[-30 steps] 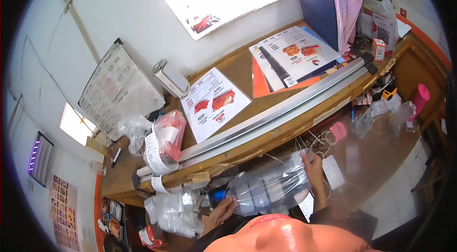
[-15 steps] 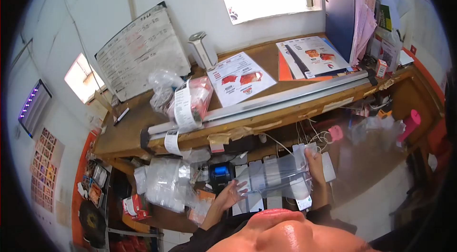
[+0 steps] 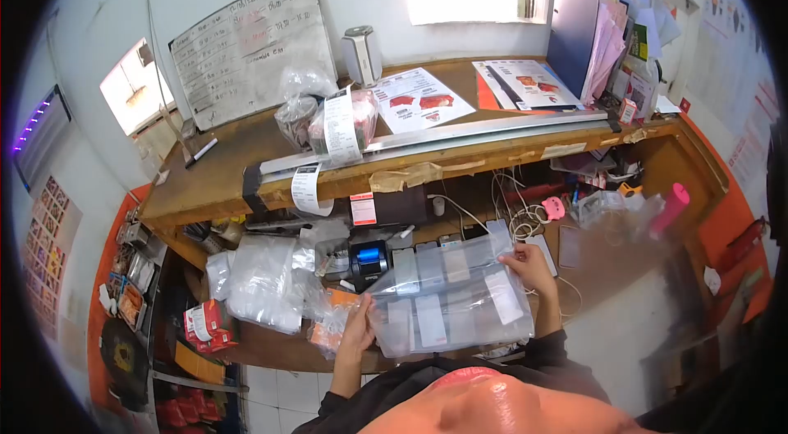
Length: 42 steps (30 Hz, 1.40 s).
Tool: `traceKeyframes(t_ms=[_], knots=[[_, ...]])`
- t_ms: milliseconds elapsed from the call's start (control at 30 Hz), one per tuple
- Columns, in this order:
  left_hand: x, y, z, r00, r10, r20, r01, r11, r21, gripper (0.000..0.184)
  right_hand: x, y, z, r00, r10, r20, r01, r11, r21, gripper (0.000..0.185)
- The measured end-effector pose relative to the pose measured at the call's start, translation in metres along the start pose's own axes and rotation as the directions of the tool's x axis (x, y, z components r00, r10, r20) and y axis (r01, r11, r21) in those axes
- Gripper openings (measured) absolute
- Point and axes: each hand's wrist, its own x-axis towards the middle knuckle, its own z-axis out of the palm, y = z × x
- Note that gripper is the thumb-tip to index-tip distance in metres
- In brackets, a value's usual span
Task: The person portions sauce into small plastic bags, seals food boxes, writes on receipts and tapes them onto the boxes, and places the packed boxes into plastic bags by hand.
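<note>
A clear plastic bag (image 3: 460, 307) is stretched between my two hands above the lower desk. My left hand (image 3: 358, 326) pinches its left edge. My right hand (image 3: 532, 267) grips the upper right corner, thumb on top. Through the film show several flat, phone-like devices lying in a row; a white one (image 3: 498, 239) sticks out past the bag's upper edge. Just beyond my left hand stands a small black printer (image 3: 368, 260) with a blue roll. Tangled white cables (image 3: 517, 208) and a pink item (image 3: 553, 207) lie beyond my right hand.
A pile of clear plastic bags (image 3: 267, 286) and a red box (image 3: 209, 326) lie to the left. The wooden shelf (image 3: 460, 157) above holds a bagged package with a receipt (image 3: 338, 126), printed sheets (image 3: 420, 102) and a blue folder (image 3: 568, 40). A whiteboard (image 3: 250, 44) leans behind.
My hands have moved farther apart, and the bag hangs broader and flatter between them. My left hand has shifted left. The head view has turned slightly.
</note>
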Motion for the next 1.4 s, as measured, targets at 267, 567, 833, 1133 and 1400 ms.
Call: traceKeyframes(t_ms=[267, 567, 833, 1133, 1400], knots=[[-0.065, -0.026, -0.041, 0.985, 0.069, -0.156, -0.05, 0.991, 0.123, 0.019, -0.03, -0.007, 0.097, 0.832, -0.468, -0.297, 0.001, 0.538, -0.843, 0.024], [-0.137, 0.012, -0.038, 0.99, 0.123, -0.074, -0.088, 0.927, 0.365, 0.022, -0.112, -0.139, 0.231, 0.683, 0.04, 0.729, -0.116, 0.992, 0.054, 0.033], [-0.235, 0.12, -0.103, 0.858, 0.502, -0.11, -0.041, 0.28, 0.959, 0.015, -0.161, -0.127, 0.335, 0.798, -0.216, 0.563, 0.335, 0.935, -0.116, 0.009], [-0.243, 0.149, -0.133, 0.595, 0.751, 0.286, -0.514, 0.082, 0.854, 0.021, -0.203, -0.11, 0.424, 0.694, -0.686, 0.218, 0.662, 0.49, -0.567, 0.012], [-0.21, 0.16, -0.121, 0.487, 0.823, 0.292, -0.485, -0.024, 0.874, 0.021, -0.175, -0.147, 0.378, 0.644, -0.748, 0.16, 0.756, 0.589, -0.286, 0.016]])
